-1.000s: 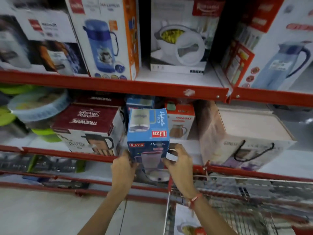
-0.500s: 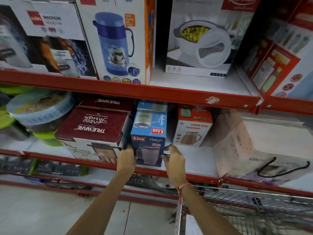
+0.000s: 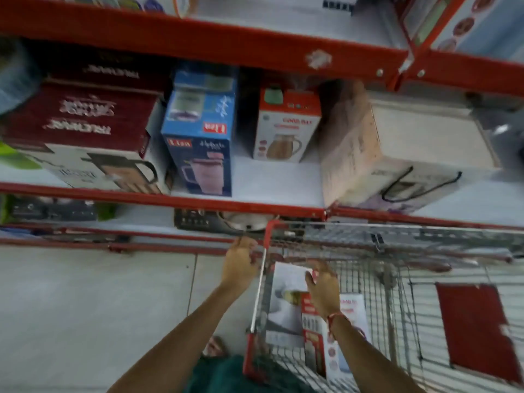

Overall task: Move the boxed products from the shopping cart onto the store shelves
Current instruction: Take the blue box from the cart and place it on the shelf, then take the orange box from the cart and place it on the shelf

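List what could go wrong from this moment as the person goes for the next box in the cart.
1. The left hand hovers by the cart's rim; it may knock the wire.
2. The white box leans against the cart wall beside another box; a one-handed grip by the right hand could slip.
3. The blue box sits near the shelf edge; a bump might dislodge it.

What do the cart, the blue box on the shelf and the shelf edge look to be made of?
Cart: bare metal wire, judging by its thin grey grid, with red corner pieces that may be plastic.
Blue box: printed cardboard, with flat faces, folded edges and a slight sheen.
Shelf edge: painted red metal, it seems; the upper rail shows bolts and a chipped patch.
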{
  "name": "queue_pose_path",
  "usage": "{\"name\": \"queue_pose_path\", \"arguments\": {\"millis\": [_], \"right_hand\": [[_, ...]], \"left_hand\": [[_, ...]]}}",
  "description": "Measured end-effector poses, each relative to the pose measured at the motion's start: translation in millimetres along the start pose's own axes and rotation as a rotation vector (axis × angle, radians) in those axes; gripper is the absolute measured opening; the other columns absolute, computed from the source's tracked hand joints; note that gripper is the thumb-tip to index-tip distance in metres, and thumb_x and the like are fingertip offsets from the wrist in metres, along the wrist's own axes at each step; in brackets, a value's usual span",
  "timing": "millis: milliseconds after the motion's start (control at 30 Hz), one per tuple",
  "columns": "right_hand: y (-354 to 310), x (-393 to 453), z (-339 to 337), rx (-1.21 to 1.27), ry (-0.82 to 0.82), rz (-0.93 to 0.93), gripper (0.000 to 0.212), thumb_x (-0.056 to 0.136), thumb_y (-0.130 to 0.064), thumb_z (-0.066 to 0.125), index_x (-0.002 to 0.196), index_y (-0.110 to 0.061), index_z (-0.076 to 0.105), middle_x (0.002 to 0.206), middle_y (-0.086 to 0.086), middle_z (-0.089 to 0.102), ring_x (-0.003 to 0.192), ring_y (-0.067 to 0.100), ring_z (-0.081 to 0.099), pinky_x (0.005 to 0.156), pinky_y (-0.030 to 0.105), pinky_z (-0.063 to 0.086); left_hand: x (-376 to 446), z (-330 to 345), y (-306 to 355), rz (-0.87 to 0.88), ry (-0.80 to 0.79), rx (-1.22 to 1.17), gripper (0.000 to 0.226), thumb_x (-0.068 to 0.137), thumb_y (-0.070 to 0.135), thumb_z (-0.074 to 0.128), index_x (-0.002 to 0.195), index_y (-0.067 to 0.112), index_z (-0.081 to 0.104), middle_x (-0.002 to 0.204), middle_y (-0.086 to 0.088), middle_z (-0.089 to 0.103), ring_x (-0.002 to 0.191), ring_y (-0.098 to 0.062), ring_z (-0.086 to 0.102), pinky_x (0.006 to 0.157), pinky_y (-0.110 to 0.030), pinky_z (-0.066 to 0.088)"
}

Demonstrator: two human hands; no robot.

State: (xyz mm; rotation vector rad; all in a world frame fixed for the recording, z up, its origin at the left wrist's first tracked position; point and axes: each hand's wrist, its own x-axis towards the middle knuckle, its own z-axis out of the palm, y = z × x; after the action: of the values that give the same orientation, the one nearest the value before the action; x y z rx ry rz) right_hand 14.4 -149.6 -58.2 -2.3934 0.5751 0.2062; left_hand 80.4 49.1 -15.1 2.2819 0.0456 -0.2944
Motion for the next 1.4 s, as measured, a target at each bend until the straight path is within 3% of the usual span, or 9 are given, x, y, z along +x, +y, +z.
{"name": "queue_pose_path", "arguments": {"millis": [267,467,533,667,900,1100,1233,1300,1400], "right_hand": [[128,-48,-24,-0.053,-0.185,0.712,0.089,0.085,-0.060,0.052,0.148,-0.009,0.014,0.151,0.025,0.030,0.139,0.043,0.026,0.113,0.056,0.023],[124,-51,-42,0.230,-0.295,0.700,0.031,0.090,-0.041,0.057,0.101,-0.013,0.059,0.094,0.004,0.063,0.086,0.024,0.062,0.080,0.036,0.048],[110,-48,-44,0.192,-0.327,0.609,0.025,0.091,-0.039,0.055,0.085,-0.016,0.062,0.084,0.002,0.065,0.074,0.016,0.060,0.075,0.037,0.053],[72,-41,-54,0.312,-0.328,0.497,0.027,0.092,-0.024,0.057,0.116,-0.011,0.060,0.096,0.007,0.069,0.087,0.025,0.068,0.077,0.046,0.061],[0,-46,-89,0.496,-0.204,0.278,0.041,0.086,-0.014,0.066,0.126,-0.021,0.058,0.113,0.002,0.068,0.096,0.022,0.068,0.073,0.045,0.062],[-41,-47,-99,0.493,-0.151,0.109,0.044,0.086,-0.009,0.066,0.126,-0.026,0.059,0.111,0.001,0.072,0.095,0.018,0.070,0.078,0.047,0.061],[-71,-27,-109,0.368,0.043,-0.059,0.036,0.080,-0.013,0.073,0.114,-0.023,0.064,0.099,-0.014,0.073,0.083,-0.007,0.067,0.077,0.024,0.060],[-91,-11,-115,0.333,0.142,-0.116,0.031,0.080,-0.014,0.074,0.108,-0.015,0.062,0.099,-0.008,0.074,0.086,0.003,0.070,0.078,0.026,0.059],[-116,19,-115,0.300,0.236,-0.171,0.029,0.080,-0.011,0.073,0.106,-0.009,0.058,0.096,0.004,0.077,0.086,0.015,0.071,0.068,0.015,0.052]], "left_hand": [[-95,130,16,-0.346,-0.653,-0.073,0.013,0.087,0.007,0.056,0.098,0.007,0.062,0.098,-0.004,0.067,0.077,-0.009,0.056,0.056,-0.013,0.045],[-99,150,22,-0.465,-0.933,-0.045,0.022,0.086,-0.003,0.054,0.074,0.016,0.050,0.117,-0.012,0.064,0.104,-0.024,0.063,0.082,-0.029,0.057],[-86,142,19,-0.493,-0.907,-0.062,0.019,0.086,-0.005,0.052,0.076,0.011,0.050,0.120,-0.016,0.063,0.106,-0.025,0.063,0.074,-0.027,0.058],[-58,101,15,-0.440,-0.715,-0.140,0.034,0.082,0.005,0.065,0.112,0.007,0.048,0.119,-0.010,0.064,0.102,-0.023,0.065,0.075,-0.033,0.061],[-46,-7,40,-0.287,-0.501,-0.315,0.032,0.077,0.005,0.073,0.092,0.018,0.048,0.109,-0.006,0.064,0.103,-0.023,0.063,0.082,-0.043,0.058],[-46,-45,51,-0.235,-0.325,-0.280,0.045,0.074,0.006,0.075,0.108,0.006,0.046,0.110,-0.006,0.068,0.095,-0.019,0.067,0.079,-0.038,0.059],[-25,-59,66,-0.045,-0.101,-0.231,0.049,0.071,0.005,0.077,0.107,0.021,0.048,0.112,-0.005,0.071,0.090,-0.017,0.071,0.079,-0.028,0.060],[-7,-64,82,0.084,0.050,-0.097,0.050,0.075,0.008,0.074,0.119,0.016,0.052,0.113,-0.004,0.070,0.094,-0.018,0.070,0.077,-0.016,0.056],[23,-60,101,0.069,0.183,-0.050,0.045,0.079,0.006,0.069,0.121,0.007,0.051,0.115,-0.012,0.069,0.101,-0.027,0.068,0.085,-0.032,0.055]]}}
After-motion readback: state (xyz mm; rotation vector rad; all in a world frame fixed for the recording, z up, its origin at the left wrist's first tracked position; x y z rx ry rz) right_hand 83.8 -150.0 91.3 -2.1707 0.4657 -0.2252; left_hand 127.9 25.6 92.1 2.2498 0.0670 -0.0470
